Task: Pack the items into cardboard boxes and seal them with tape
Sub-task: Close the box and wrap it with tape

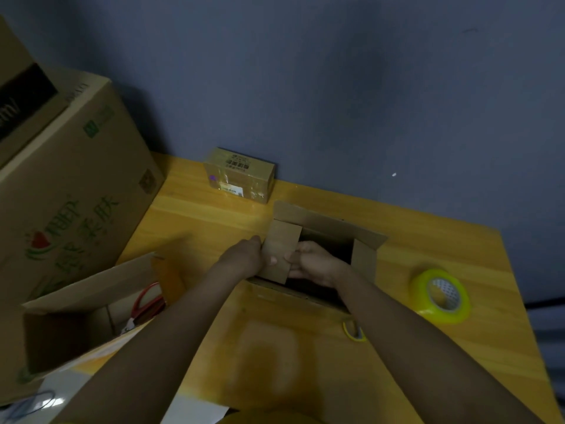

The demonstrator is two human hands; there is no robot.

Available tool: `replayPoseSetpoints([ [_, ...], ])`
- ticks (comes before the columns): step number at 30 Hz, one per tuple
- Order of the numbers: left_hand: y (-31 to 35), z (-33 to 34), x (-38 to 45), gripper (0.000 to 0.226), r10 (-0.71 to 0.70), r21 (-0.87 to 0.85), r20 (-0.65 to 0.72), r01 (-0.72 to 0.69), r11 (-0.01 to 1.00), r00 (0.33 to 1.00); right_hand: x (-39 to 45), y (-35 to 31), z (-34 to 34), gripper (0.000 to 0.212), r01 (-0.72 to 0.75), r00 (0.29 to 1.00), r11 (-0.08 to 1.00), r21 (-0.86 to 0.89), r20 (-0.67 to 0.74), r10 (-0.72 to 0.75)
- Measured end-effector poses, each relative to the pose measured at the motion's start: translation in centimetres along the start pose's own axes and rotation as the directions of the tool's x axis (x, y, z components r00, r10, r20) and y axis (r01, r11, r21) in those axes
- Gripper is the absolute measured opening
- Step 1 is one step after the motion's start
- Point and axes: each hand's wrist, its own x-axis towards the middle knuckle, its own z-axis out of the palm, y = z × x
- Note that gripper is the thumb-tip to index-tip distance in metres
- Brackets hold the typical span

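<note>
- A large printed carton [70, 191] stands far left of the open cardboard box [324, 249], with another carton stacked on top of it.
- Nearer the camera and still left of the box, an open carton [88, 307] lies tipped with red-handled scissors [146, 301] inside it.
- Behind the box and a little to its left, a small taped package [240, 175] sits against the wall on the yellow table [458, 347].
- The left hand [244, 258] is at the box's left side, fingers curled round the edge of the left flap [279, 250] with the thumb pressed on its face.
- The box sits mid-table, flaps up and interior dark; whether anything is packed in it cannot be told.
- The right hand [312, 264] reaches into the box opening, its fingertips pinching the same flap's inner edge.
- The flap looks like thin corrugated board: light, stiff along the flutes, apt to crease at the fold. Holding it by its free edge and bending at the score line seems the safe grip.
- Right of the box, well apart, lies a yellow tape roll [440, 296]; a small scrap of yellow tape [354, 332] lies just in front of the box.
</note>
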Motion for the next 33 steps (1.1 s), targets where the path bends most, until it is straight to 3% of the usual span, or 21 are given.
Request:
replayPoseSetpoints([
  [5,0.6,0.0,-0.1,0.048,0.003,0.033,0.005,-0.004,0.999,1.000,-0.9,-0.3,0.0,0.038,-0.028,0.999,0.998,0.064,0.025,0.026],
  [7,0.9,-0.3,-0.4,0.046,-0.010,0.055,0.003,0.010,0.998,1.000,-1.8,-0.7,-0.2,0.048,-0.006,0.999,1.000,0.022,-0.031,0.006],
  [9,1.6,-0.5,-0.7,0.038,-0.020,0.152,-0.050,0.027,0.988,0.999,-3.3,-0.9,-1.1,0.056,0.021,0.992,0.995,-0.097,-0.125,-0.033],
  [12,4.1,-0.6,-1.9,0.038,-0.004,0.323,-0.194,0.067,0.944,0.981,-6.7,-0.6,-3.4,0.044,0.175,0.960,0.976,-0.129,-0.199,-0.199],
  [14,6.4,-0.2,-2.7,0.042,0.096,0.382,-0.282,0.019,0.924,0.955,-9.3,0.1,-5.7,0.033,0.337,0.900,0.941,-0.033,-0.283,-0.332],
  [17,10.4,1.4,-3.6,0.034,0.374,0.410,-0.352,-0.217,0.886,0.858,-12.3,2.5,-10.3,0.028,0.466,0.798,0.881,0.081,-0.470,-0.378],
  [19,13.7,3.2,-4.2,0.026,0.508,0.421,-0.325,-0.359,0.833,0.798,-13.3,5.2,-13.9,0.027,0.450,0.750,0.884,0.129,-0.592,-0.295],
  [22,19.3,7.2,-4.7,0.024,0.600,0.424,-0.257,-0.470,0.774,0.757,-13.8,10.0,-19.3,0.022,0.341,0.673,0.932,0.123,-0.724,-0.151],
  [25,24.6,12.1,-3.6,0.025,0.599,0.345,-0.173,-0.522,0.780,0.782,-13.6,14.9,-25.0,0.021,0.083,0.635,0.974,-0.211,-0.742,-0.215],
  [28,28.5,17.1,-1.3,0.030,0.490,0.249,-0.044,-0.466,0.849,0.871,-12.3,17.6,-29.4,0.043,-0.054,0.737,0.798,-0.601,-0.562,-0.374],
  [31,29.7,21.2,1.2,0.042,0.312,0.256,0.090,-0.325,0.910,0.946,-9.9,18.5,-31.9,0.067,-0.202,0.869,0.470,-0.860,-0.378,-0.319],
  [33,29.4,23.1,2.3,0.045,0.200,0.268,0.143,-0.233,0.935,0.969,-8.7,19.0,-32.9,0.067,-0.223,0.913,0.290,-0.931,-0.304,-0.273],
])
